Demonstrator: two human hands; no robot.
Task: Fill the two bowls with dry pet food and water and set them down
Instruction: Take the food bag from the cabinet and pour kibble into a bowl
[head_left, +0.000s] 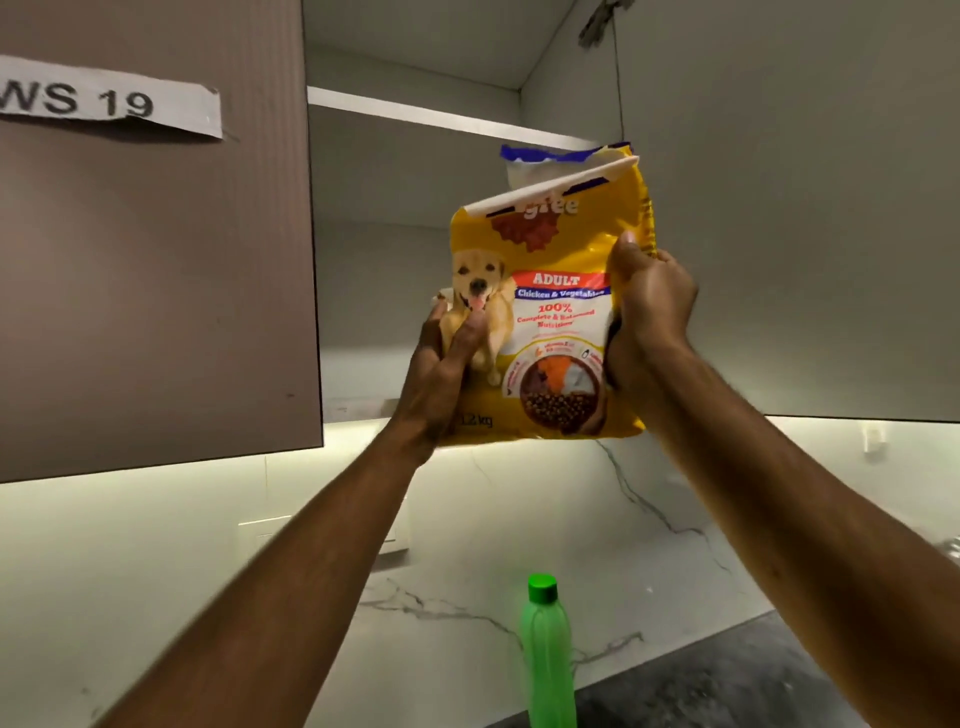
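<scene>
From the head camera, you have both arms raised in front of an open wall cupboard. Between your hands sits the yellow plastic bag of dry dog food (556, 312), printed with a puppy, a red "ADULT" banner and a bowl of kibble. It is roughly upright, leaning a little toward 1 o'clock, with its torn top folded over and the white inner lining showing.

Your left hand (441, 374) grasps the bag's lower left edge at about 8 o'clock from the bag's middle, thumb lying across the printed puppy and fingers wrapped behind. Your right hand (644, 317) clasps the right edge at about 3 o'clock, thumb on the front face and fingers curled round the back.

Behind the bag is the pale grey cupboard interior (405, 249), with a white shelf edge (441, 117) running at 12 o'clock above the bag. At 9 o'clock hangs the brown cupboard door (156, 286), bearing a white paper label (109, 98) that reads "WS 19".

Down at 6 o'clock stands a translucent green plastic bottle with a green screw cap (545, 654), upright on the dark speckled stone countertop (701, 691). Behind it runs the white marble-veined backsplash (519, 519).
</scene>
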